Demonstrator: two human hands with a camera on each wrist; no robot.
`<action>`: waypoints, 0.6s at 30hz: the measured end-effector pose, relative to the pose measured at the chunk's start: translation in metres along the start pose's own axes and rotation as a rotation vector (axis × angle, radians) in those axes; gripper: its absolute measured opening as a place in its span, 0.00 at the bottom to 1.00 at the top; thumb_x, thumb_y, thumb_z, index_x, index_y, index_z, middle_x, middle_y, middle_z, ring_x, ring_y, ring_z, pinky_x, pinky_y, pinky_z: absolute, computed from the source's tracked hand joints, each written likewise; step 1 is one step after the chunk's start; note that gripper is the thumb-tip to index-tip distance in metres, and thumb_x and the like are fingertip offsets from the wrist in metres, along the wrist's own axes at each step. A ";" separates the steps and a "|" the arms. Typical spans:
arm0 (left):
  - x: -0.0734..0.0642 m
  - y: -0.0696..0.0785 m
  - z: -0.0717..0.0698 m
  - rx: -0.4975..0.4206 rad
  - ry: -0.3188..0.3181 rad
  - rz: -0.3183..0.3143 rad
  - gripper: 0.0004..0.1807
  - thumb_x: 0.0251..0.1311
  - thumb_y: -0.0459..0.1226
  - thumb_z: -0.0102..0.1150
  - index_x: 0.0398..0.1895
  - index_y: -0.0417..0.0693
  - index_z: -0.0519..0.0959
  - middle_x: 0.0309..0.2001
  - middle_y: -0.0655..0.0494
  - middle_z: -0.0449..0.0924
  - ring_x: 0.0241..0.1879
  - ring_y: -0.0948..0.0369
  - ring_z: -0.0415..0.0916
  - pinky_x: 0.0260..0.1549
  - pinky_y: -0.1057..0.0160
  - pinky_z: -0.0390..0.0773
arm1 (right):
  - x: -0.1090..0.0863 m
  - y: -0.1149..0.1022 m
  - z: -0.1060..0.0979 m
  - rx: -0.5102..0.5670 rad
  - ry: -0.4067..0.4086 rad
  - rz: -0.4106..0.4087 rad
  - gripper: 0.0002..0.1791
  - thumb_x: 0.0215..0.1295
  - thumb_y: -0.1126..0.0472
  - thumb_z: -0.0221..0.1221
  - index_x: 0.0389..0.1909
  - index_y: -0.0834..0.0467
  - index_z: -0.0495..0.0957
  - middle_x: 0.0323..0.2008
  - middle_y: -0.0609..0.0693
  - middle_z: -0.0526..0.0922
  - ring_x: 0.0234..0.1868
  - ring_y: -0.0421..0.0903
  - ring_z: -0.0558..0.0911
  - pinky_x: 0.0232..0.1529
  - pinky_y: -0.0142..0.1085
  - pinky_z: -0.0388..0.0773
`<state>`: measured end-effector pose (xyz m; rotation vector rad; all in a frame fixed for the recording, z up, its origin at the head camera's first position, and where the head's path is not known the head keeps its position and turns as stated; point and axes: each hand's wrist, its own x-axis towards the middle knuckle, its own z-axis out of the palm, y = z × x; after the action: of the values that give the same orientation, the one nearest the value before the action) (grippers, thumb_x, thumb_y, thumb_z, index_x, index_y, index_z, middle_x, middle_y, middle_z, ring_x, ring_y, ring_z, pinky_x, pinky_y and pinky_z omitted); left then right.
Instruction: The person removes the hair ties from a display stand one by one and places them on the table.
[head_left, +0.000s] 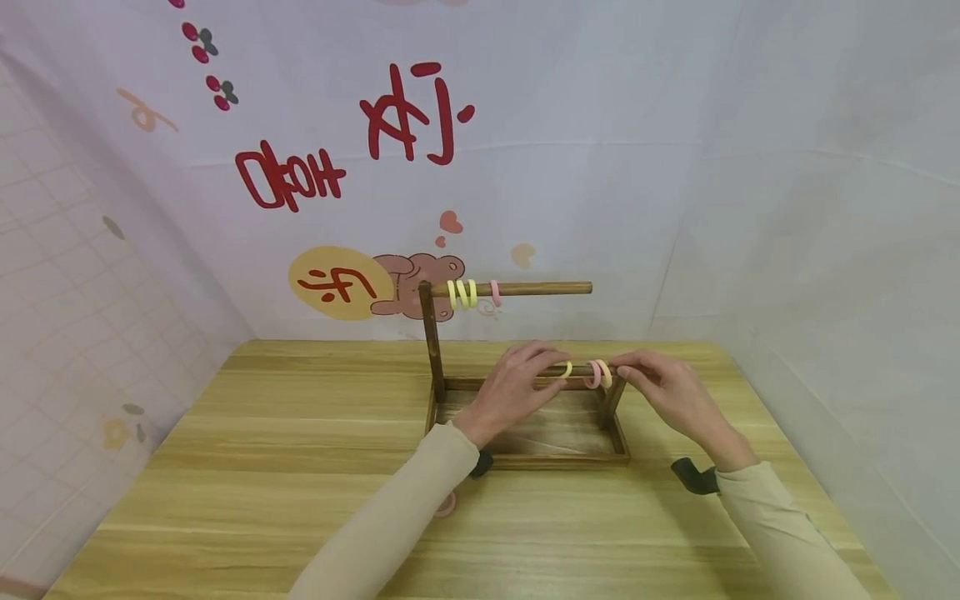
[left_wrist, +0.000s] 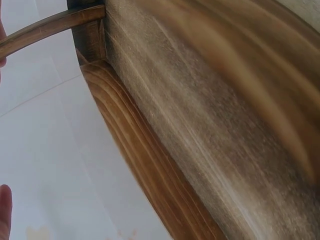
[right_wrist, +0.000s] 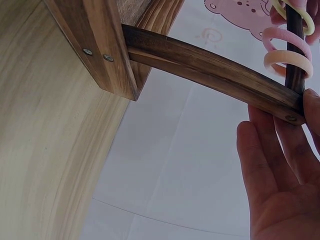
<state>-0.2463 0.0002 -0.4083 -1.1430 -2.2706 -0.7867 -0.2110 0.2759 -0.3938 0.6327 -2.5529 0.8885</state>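
A dark wooden rack [head_left: 525, 461] with a tray base carries an upper rod and a lower rod. On the lower rod hang a pink hair tie [head_left: 592, 375], a peach hair tie [right_wrist: 288, 63] and a yellow hair tie [head_left: 567, 369]. My left hand [head_left: 517, 379] reaches over this rod and pinches the yellow one between thumb and fingers. At the rod's right end, my right hand [head_left: 667, 387] holds the top of the short post [right_wrist: 215, 70], thumb on one side and fingers on the other. In the left wrist view, only fingertips [left_wrist: 4, 210] show at the edge.
Several yellow hair ties [head_left: 462, 293] and a pink one [head_left: 496, 292] hang on the upper rod [head_left: 547, 288]. Another pink hair tie [head_left: 446, 505] lies on the wooden table [head_left: 300, 433], partly behind the left sleeve. A printed cloth [head_left: 562, 167] hangs behind the table.
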 end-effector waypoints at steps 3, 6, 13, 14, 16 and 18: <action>-0.001 -0.002 -0.003 -0.015 0.006 0.006 0.20 0.65 0.38 0.72 0.60 0.50 0.83 0.54 0.54 0.82 0.55 0.56 0.81 0.59 0.55 0.78 | 0.000 0.000 0.001 0.010 -0.001 0.001 0.09 0.75 0.63 0.61 0.50 0.55 0.87 0.45 0.50 0.90 0.43 0.46 0.88 0.40 0.33 0.83; -0.002 -0.003 -0.005 -0.028 0.012 0.014 0.21 0.65 0.37 0.72 0.60 0.49 0.82 0.55 0.53 0.82 0.54 0.57 0.81 0.58 0.57 0.79 | 0.000 0.000 0.001 0.011 -0.001 -0.001 0.09 0.75 0.64 0.61 0.50 0.56 0.87 0.45 0.51 0.90 0.43 0.47 0.88 0.40 0.31 0.83; -0.008 -0.006 -0.009 -0.072 -0.009 -0.008 0.23 0.67 0.37 0.70 0.64 0.47 0.80 0.58 0.54 0.81 0.56 0.57 0.81 0.57 0.61 0.80 | -0.001 -0.002 0.002 0.006 -0.003 -0.002 0.09 0.75 0.64 0.62 0.49 0.55 0.87 0.45 0.50 0.90 0.43 0.46 0.88 0.40 0.31 0.83; -0.008 -0.006 -0.010 -0.079 -0.007 -0.010 0.23 0.67 0.37 0.70 0.64 0.47 0.80 0.58 0.53 0.81 0.56 0.57 0.81 0.57 0.61 0.80 | 0.000 -0.002 0.002 0.006 -0.003 -0.003 0.09 0.75 0.64 0.61 0.50 0.55 0.87 0.45 0.50 0.90 0.43 0.47 0.88 0.40 0.31 0.83; -0.009 -0.006 -0.012 -0.091 -0.002 -0.009 0.23 0.67 0.36 0.70 0.64 0.46 0.80 0.59 0.53 0.81 0.57 0.57 0.81 0.58 0.61 0.80 | 0.000 -0.002 0.002 0.005 0.000 -0.009 0.09 0.75 0.64 0.61 0.50 0.55 0.87 0.45 0.50 0.90 0.43 0.47 0.88 0.40 0.31 0.83; -0.009 -0.006 -0.013 -0.101 0.003 -0.002 0.23 0.66 0.35 0.71 0.63 0.45 0.80 0.59 0.53 0.81 0.57 0.57 0.81 0.58 0.61 0.80 | 0.001 -0.001 0.001 -0.002 0.002 -0.008 0.09 0.75 0.64 0.61 0.50 0.55 0.87 0.45 0.50 0.90 0.42 0.48 0.88 0.40 0.31 0.83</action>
<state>-0.2446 -0.0170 -0.4063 -1.1836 -2.2519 -0.9131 -0.2111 0.2741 -0.3939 0.6403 -2.5478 0.8834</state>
